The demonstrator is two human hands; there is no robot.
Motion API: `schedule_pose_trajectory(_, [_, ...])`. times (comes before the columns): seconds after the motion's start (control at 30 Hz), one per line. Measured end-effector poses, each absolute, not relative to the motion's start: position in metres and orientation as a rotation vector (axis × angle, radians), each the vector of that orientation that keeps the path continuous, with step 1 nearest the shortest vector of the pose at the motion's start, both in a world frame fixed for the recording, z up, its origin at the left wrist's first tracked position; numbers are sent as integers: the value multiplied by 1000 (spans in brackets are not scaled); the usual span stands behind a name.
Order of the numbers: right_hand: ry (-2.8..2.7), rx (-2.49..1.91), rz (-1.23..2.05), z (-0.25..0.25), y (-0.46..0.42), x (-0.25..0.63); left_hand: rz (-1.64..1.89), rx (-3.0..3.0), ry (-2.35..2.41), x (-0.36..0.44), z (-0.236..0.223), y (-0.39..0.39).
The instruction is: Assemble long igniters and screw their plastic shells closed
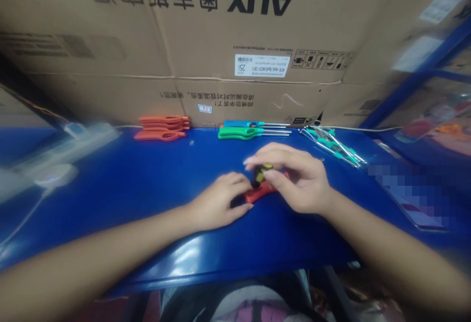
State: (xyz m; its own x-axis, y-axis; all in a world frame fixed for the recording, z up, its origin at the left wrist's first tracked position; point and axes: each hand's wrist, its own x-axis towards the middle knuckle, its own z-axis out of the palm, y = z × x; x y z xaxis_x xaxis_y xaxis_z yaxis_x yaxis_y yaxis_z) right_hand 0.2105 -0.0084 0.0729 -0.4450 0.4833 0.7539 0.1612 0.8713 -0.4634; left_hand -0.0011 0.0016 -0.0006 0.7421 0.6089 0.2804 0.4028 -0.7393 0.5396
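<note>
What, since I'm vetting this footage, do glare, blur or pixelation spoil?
Head view: whitish glare near the front edge of the glossy blue tabletop; head view, left: the round white plastic device is smeared; head view, right: pixel blocks over part of the flat dark phone-like slab; head view, middle: the yellow-and-black tool in the right hand is softly blurred, fine details lost.

Passage left across table [147,177], cardboard [198,52] behind
</note>
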Motion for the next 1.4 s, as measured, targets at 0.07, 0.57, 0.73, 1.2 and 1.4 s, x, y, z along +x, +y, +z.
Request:
schedule_pose_trajectory(0.07, [-1962,-521,230,71,-7,210,628,2490,770,-1,-1,1])
schedule_pose_trajectory(0.57, [-1996,-533,133,71,0,215,622,2519,754,-1,-1,1])
schedule_pose_trajectory(0.73, [-2115,-429,211,76,-3,215,622,2513,758,0,1,1])
schedule_pose_trajectory(1.2, [-2134,-389,445,74,-2,214,604,2515,781,-1,-2,2])
schedule_pose_trajectory(1.4, [-2092,-427,165,72,-2,215,651,2506,773,-1,-2,2])
